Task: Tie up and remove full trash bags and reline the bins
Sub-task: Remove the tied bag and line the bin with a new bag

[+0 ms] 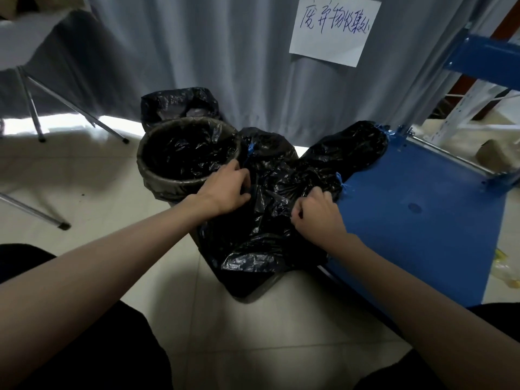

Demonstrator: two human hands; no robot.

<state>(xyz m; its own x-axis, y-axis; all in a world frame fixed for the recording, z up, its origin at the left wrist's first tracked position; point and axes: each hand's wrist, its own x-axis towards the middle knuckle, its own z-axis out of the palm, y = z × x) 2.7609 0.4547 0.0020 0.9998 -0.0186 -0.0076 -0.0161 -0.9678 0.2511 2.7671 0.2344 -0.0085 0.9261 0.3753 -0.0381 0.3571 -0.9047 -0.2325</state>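
Crinkled black plastic trash bag (264, 220) on floor, between lined round bin (157, 175) and blue shelf (422, 209). Left hand (228, 190), right hand (318, 215): fingers pinching bag film. Thin, slippery, tear-prone; probably best gathered at the neck.

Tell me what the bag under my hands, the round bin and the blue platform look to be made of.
Bag: thin glossy black plastic film, by its creases and sheen. Round bin: hard to tell under its black liner; possibly grey plastic. Blue platform: smooth rigid sheet with a matte blue finish, likely painted metal, though plastic is possible.
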